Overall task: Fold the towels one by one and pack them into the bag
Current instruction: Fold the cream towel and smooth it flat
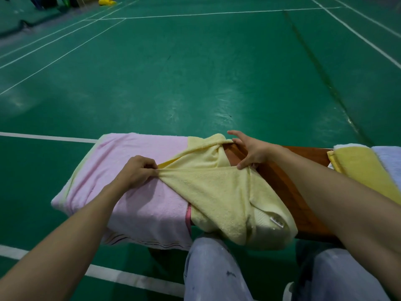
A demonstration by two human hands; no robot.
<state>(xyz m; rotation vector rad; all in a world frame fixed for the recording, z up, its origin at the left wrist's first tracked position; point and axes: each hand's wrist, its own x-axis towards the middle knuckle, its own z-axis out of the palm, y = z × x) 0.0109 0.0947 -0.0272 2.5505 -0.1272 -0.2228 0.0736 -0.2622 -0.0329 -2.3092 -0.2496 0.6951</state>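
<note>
Pinching yellow towel corner with left hand fingers | right hand grips opposite edge (index finger splayed)

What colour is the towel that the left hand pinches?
Pale yellow: the towel shows best in the head view.

Left grip pinching, right grip thumb pressed, fingers splayed, forearms outstretched
</note>
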